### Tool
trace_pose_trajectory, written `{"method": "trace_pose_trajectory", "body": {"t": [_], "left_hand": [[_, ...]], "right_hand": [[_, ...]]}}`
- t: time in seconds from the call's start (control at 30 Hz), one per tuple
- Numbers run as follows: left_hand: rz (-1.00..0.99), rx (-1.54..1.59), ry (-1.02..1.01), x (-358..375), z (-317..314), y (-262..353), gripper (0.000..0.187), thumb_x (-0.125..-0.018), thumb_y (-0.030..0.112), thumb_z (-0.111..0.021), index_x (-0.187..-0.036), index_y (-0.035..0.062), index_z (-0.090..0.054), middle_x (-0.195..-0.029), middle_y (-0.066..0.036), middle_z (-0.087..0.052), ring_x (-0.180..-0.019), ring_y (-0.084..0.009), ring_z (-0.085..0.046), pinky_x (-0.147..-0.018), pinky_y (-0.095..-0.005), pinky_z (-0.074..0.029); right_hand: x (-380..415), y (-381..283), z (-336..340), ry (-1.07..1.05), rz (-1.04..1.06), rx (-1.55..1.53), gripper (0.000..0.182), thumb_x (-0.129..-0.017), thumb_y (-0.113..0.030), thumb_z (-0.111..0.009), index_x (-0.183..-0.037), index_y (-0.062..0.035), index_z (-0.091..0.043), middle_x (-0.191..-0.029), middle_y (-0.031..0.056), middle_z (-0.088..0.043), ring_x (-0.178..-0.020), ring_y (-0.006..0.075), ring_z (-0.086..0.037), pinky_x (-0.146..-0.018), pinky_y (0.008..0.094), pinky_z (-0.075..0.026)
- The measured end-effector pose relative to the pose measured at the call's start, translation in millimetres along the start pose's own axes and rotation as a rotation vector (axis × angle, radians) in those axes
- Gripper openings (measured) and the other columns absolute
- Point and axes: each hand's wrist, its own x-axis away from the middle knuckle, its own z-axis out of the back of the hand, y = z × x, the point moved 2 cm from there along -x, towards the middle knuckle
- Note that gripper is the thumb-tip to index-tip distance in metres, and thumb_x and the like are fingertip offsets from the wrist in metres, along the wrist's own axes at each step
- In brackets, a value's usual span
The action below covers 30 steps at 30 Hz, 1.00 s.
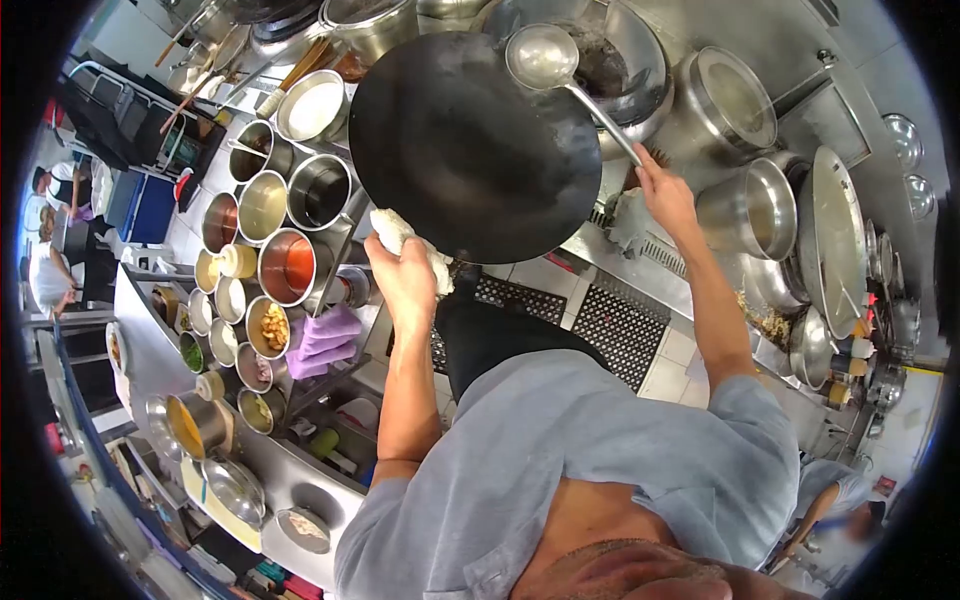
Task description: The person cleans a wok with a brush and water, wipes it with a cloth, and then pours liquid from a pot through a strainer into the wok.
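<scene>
A large black wok [470,150] is raised in front of me, its dark bowl facing up toward the camera. My left hand [400,278] is closed round a folded white cloth [393,228] and grips the wok's near-left rim through it. My right hand [667,195] is wrapped round the long handle of a metal ladle [541,57]. The ladle's bowl overlaps the wok's upper right edge in this view. Part of the left fingers is hidden by the cloth.
To the left stand several metal pots, including one with red liquid [288,266], beside a purple cloth [325,340]. Behind the wok is a stove burner [640,70]. A steel pot [748,210] is on the right. Black perforated mats [618,335] lie on the floor. Other people [50,265] are farther away.
</scene>
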Motion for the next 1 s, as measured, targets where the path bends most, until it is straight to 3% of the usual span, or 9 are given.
{"method": "trace_pose_trajectory", "body": {"t": [0.2, 0.3, 0.47, 0.53, 0.6, 0.67, 0.7, 0.77, 1.0], "left_hand": [[-0.042, -0.05, 0.015, 9, -4, 7, 0.046, -0.081, 0.006, -0.05, -0.123, -0.0096, -0.042, -0.101, -0.018, -0.058, -0.088, -0.0236, -0.06, -0.081, -0.0345, -0.048], [-0.035, -0.082, 0.019, 5, -4, 2, 0.045, -0.08, 0.007, -0.051, -0.122, -0.0102, -0.043, -0.101, -0.02, -0.059, -0.089, -0.0253, -0.06, -0.082, -0.0356, -0.048], [0.015, -0.002, -0.001, -4, -2, -15, 0.044, -0.08, 0.008, -0.051, -0.12, -0.0107, -0.043, -0.101, -0.02, -0.059, -0.091, -0.0271, -0.06, -0.083, -0.0367, -0.047], [-0.096, -0.04, 0.062, -7, -1, -20, 0.039, -0.081, 0.005, -0.052, -0.117, -0.0072, -0.047, -0.095, -0.014, -0.058, -0.079, -0.02, -0.058, -0.067, -0.0321, -0.049], [-0.075, 0.011, 0.064, -9, -1, -23, 0.039, -0.08, 0.005, -0.052, -0.117, -0.007, -0.048, -0.094, -0.014, -0.058, -0.075, -0.0198, -0.059, -0.064, -0.0325, -0.049], [-0.069, -0.003, 0.069, -12, -2, -26, 0.039, -0.08, 0.006, -0.053, -0.116, -0.0071, -0.048, -0.092, -0.014, -0.059, -0.073, -0.0201, -0.058, -0.063, -0.0332, -0.049], [-0.069, 0.0, 0.064, -11, -2, -21, 0.039, -0.08, 0.006, -0.053, -0.116, -0.0071, -0.048, -0.092, -0.014, -0.059, -0.073, -0.0201, -0.058, -0.063, -0.0332, -0.049], [0.012, -0.006, 0.036, -5, -1, -8, 0.044, -0.08, 0.007, -0.052, -0.119, -0.0115, -0.044, -0.099, -0.02, -0.06, -0.09, -0.0251, -0.06, -0.081, -0.0354, -0.048], [0.005, 0.021, 0.035, -24, 7, -23, 0.042, -0.08, 0.008, -0.053, -0.116, -0.0117, -0.045, -0.099, -0.021, -0.06, -0.087, -0.0254, -0.061, -0.077, -0.0359, -0.049]], "right_hand": [[13, -27, 21, 0.202, 0.166, -0.057, 0.046, -0.097, -0.032, -0.048, -0.142, -0.0357, -0.04, -0.073, 0.0166, -0.06, -0.067, 0.0376, -0.061, -0.064, 0.0491, -0.05], [-2, -3, -6, -0.078, 0.151, 0.254, 0.047, -0.097, -0.032, -0.047, -0.143, -0.037, -0.037, -0.072, 0.018, -0.059, -0.067, 0.0385, -0.062, -0.064, 0.0487, -0.051], [-4, -10, 8, -0.024, 0.139, 0.134, 0.048, -0.097, -0.032, -0.047, -0.144, -0.0374, -0.036, -0.072, 0.0182, -0.059, -0.067, 0.0386, -0.062, -0.063, 0.0485, -0.051], [0, -21, 23, 0.028, 0.145, 0.097, 0.048, -0.097, -0.032, -0.047, -0.143, -0.0373, -0.036, -0.072, 0.0184, -0.059, -0.067, 0.0389, -0.062, -0.063, 0.0486, -0.051], [5, -28, 29, 0.107, 0.164, 0.047, 0.047, -0.098, -0.031, -0.046, -0.144, -0.0359, -0.036, -0.077, 0.0207, -0.061, -0.072, 0.0392, -0.062, -0.067, 0.0503, -0.049], [2, -23, 21, 0.034, 0.147, 0.126, 0.048, -0.098, -0.031, -0.046, -0.144, -0.0362, -0.035, -0.078, 0.021, -0.061, -0.072, 0.0394, -0.062, -0.067, 0.0503, -0.049], [0, -18, 17, -0.036, 0.128, 0.205, 0.048, -0.098, -0.031, -0.046, -0.144, -0.0364, -0.034, -0.078, 0.0214, -0.062, -0.072, 0.0396, -0.062, -0.067, 0.0503, -0.049], [-14, -8, 11, -0.075, 0.13, 0.253, 0.048, -0.098, -0.032, -0.045, -0.144, -0.0371, -0.033, -0.077, 0.0218, -0.061, -0.072, 0.0401, -0.062, -0.067, 0.0502, -0.049], [-26, -25, 34, 0.021, 0.163, 0.22, 0.047, -0.098, -0.034, -0.044, -0.144, -0.0384, -0.034, -0.077, 0.0211, -0.061, -0.07, 0.0415, -0.061, -0.065, 0.0512, -0.049]]}}
